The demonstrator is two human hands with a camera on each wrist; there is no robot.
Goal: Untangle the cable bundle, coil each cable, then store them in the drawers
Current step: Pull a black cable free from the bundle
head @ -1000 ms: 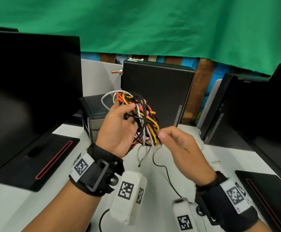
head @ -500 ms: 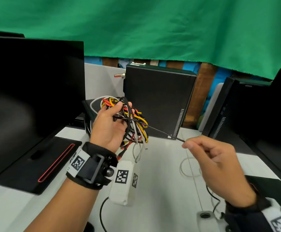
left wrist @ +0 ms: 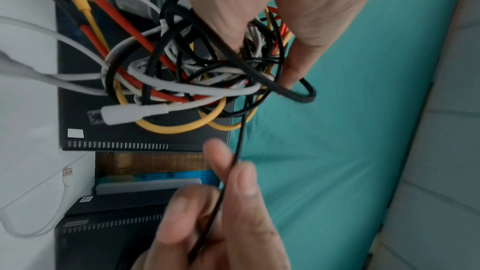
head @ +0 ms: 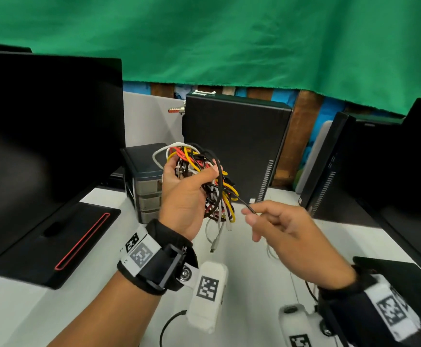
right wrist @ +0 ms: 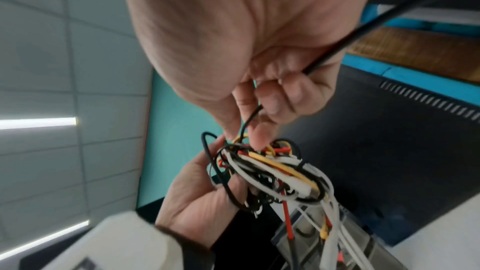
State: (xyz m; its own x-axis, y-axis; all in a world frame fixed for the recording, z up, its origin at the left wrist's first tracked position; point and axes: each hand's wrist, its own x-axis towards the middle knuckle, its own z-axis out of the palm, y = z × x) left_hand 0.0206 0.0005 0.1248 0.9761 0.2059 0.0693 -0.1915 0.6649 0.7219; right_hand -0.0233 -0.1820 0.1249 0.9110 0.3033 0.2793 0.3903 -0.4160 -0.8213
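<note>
Currently untangling, first step of the task. Cable bundle [head: 204, 181] held up above the white desk [head: 242, 276], in front of the black computer tower [head: 237, 136], left hand [head: 181, 194] wrapped round it, fingers curled into the red, yellow, white and black loops. Right hand [head: 287, 229] just right of the bundle, thumb and forefinger clamped on one thin black cable [head: 245, 205], running taut from the knot; left wrist view confirms strand passing between right fingers [left wrist: 241, 184]. White cable ends with plugs [head: 215, 244] dangling free below the bundle. Small grey drawer unit [head: 145, 186] behind the left hand, drawers look closed. Another loose white cable [left wrist: 64, 174] lying on desk farther right. No cable coiled or stored as far as visible; judged early in the job. Next move likely calls for drawing the black strand steadily outward while left hand loosens its grip, watching for loops cinching tighter round the yellow and white runs.
</note>
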